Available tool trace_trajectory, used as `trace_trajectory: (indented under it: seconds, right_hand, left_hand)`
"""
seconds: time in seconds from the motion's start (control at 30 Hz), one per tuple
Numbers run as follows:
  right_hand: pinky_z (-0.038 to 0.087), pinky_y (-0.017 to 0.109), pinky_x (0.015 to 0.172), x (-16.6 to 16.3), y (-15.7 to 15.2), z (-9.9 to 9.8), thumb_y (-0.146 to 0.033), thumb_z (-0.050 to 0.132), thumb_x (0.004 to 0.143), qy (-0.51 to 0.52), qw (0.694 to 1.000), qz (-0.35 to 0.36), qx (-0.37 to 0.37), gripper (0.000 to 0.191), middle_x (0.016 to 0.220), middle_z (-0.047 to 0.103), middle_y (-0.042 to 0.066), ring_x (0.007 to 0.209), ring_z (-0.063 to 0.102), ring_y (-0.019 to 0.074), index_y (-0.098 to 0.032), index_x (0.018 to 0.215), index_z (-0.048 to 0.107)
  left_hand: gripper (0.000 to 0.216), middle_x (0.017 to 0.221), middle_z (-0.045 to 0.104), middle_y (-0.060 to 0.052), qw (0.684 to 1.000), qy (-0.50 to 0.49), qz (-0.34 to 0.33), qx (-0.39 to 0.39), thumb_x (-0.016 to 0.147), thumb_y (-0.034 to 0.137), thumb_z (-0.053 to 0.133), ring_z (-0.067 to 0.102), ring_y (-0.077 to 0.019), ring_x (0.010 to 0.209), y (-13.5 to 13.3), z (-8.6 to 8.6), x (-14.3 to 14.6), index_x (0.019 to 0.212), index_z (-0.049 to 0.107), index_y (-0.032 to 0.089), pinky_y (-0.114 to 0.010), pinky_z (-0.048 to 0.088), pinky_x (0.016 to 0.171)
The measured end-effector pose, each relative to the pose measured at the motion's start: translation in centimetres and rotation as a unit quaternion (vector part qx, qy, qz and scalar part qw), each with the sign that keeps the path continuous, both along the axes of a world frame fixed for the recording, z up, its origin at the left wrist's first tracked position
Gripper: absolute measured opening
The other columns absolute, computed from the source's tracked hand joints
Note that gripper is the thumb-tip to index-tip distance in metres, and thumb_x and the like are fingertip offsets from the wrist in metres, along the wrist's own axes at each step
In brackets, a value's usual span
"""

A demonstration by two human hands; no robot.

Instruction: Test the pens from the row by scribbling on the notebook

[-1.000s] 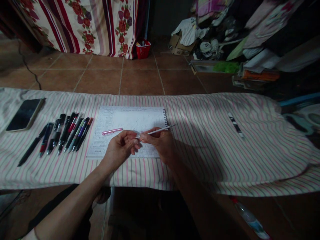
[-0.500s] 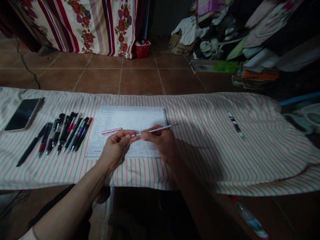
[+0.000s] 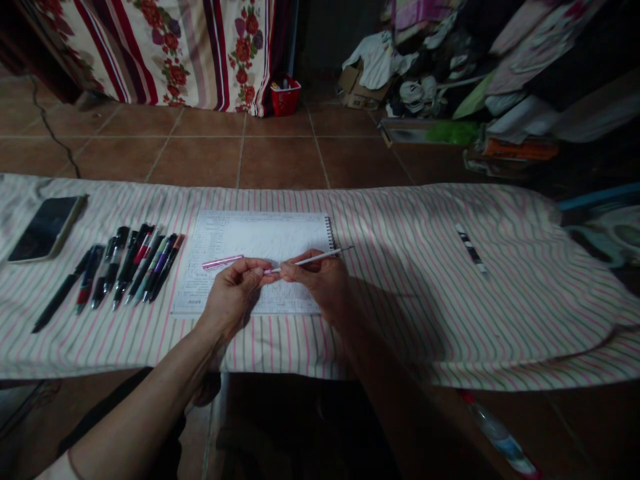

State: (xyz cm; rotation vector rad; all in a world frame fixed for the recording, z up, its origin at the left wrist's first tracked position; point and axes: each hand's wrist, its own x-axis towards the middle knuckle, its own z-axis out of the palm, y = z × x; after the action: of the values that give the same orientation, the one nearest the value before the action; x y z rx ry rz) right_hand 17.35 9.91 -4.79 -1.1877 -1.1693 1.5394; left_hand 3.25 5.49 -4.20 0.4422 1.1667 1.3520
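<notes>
Both my hands meet over a spiral notebook (image 3: 260, 237) lying on a striped cloth (image 3: 410, 293). My right hand (image 3: 320, 283) pinches a thin white pen refill (image 3: 315, 258) that points up and to the right. My left hand (image 3: 233, 293) pinches the same refill at its near, pinkish end. A pink pen part (image 3: 223, 262) lies on the notebook page just left of my left hand.
A row of several pens (image 3: 125, 267) lies left of the notebook, and a dark phone (image 3: 44, 228) sits at the far left. A black and white pen (image 3: 470, 248) rests alone on the right. Tiled floor, a red basket (image 3: 285, 98) and piled clutter lie beyond.
My left hand's fingers have closed up from a loose curl to a pinch on the refill's end. The refill and my right hand have shifted slightly up.
</notes>
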Motion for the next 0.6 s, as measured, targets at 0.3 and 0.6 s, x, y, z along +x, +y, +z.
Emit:
trace_trajectory:
  seconds: [0.3, 0.6]
  right_hand:
    - [0.052, 0.026, 0.056, -0.09, 0.09, -0.01, -0.034, 0.079, 0.059, -0.003, 1.0, -0.007, 0.016, 0.022, 0.059, 0.07, 0.001, 0.056, 0.066, 0.0148, -0.017, 0.066, 0.067]
    - [0.052, 0.026, 0.056, -0.01, 0.22, 0.01, -0.035, 0.079, 0.059, -0.006, 1.0, -0.004, 0.017, 0.022, 0.06, 0.07, 0.002, 0.057, 0.066, 0.0157, -0.017, 0.066, 0.067]
  left_hand:
    - [0.01, 0.068, 0.072, -0.005, 1.0, -0.02, 0.016, -0.002, 0.065, 0.01, 0.073, 0.069, -0.012, 0.066, 0.2, 0.0, 0.12, 0.074, 0.069, 0.011, -0.02, 0.052, 0.071]
    - [0.004, 0.068, 0.072, -0.006, 0.999, -0.026, 0.02, -0.015, 0.068, 0.011, 0.071, 0.07, -0.0145, 0.071, 0.35, -0.44, 0.17, 0.071, 0.07, 0.009, -0.021, 0.052, 0.074]
